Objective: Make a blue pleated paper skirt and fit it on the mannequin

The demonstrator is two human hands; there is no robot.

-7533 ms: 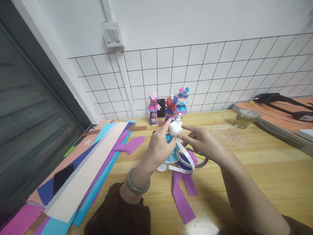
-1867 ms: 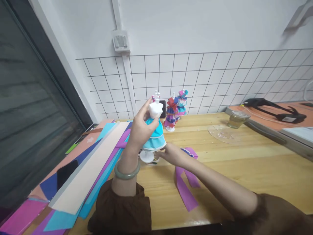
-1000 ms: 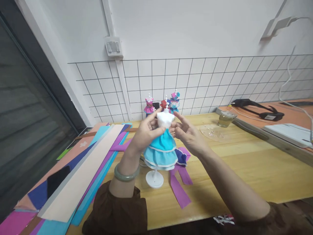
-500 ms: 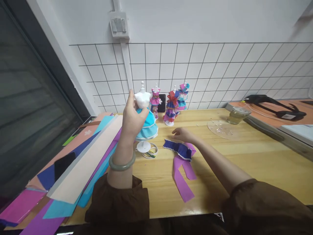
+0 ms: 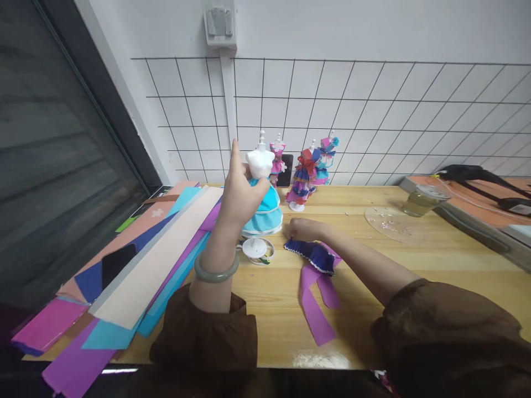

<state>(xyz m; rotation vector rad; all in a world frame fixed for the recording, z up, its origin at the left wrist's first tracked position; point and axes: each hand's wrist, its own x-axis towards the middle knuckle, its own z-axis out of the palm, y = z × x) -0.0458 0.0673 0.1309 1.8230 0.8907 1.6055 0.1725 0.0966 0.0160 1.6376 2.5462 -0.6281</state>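
My left hand [image 5: 244, 196] is wrapped round the waist of a small dress-form mannequin [image 5: 260, 164], with its index finger pointing up. The mannequin has a white torso and a tiered turquoise skirt [image 5: 263, 218] edged in white, and is held upright over a round white base [image 5: 254, 248]. My right hand [image 5: 307, 230] is closed, its fingertips down at the left end of a dark blue gathered strip [image 5: 313, 254] with white edging. That strip lies over purple crepe-paper bands [image 5: 315, 309] on the table.
Scissors [image 5: 269, 255] lie partly hidden behind the base. Several dressed mannequins [image 5: 302, 174] stand at the back, near a dark phone-like object [image 5: 285, 170]. Coloured paper sheets [image 5: 166, 249] cover the left side. A clear plate [image 5: 388, 224] and a lidded cup [image 5: 425, 200] are at right.
My right hand has lowered onto the end of the dark blue strip, and its fingers have curled in. My left hand keeps the mannequin. The view has shifted slightly.
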